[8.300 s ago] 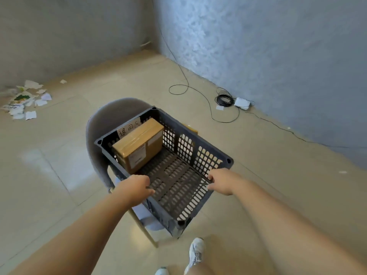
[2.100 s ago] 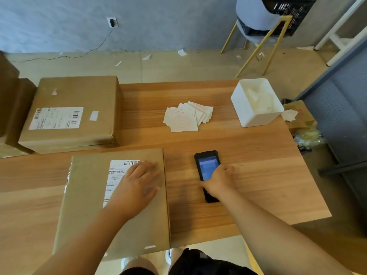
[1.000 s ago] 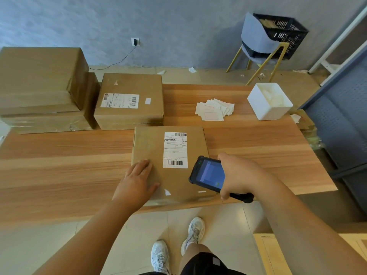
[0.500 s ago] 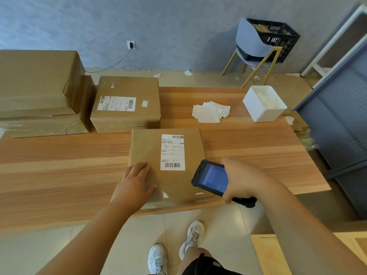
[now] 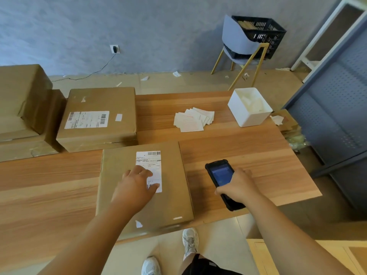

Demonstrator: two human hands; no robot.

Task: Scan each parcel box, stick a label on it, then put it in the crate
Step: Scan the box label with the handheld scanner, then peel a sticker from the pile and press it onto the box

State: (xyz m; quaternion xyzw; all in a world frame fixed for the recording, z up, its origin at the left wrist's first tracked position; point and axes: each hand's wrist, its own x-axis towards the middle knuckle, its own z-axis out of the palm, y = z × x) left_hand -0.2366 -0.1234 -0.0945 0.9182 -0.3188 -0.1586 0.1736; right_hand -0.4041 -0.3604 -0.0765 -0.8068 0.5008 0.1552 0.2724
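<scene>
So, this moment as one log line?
left hand: resting on parcel box | right hand: gripping scanner | labels: on table | crate: on chair

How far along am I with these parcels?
Done: one brown parcel seems to lie in the black crate on the chair. In hand: your left hand rests on the nearest parcel box; your right hand grips the handheld scanner beside it. Left: sticking on a label from the label pile, crating it, then the other boxes behind it on the table.

Left hand (image 5: 137, 185) forward onto the label (image 5: 149, 159) (scanner (image 5: 220, 175) now down beside the parcel box (image 5: 170, 195))
</scene>
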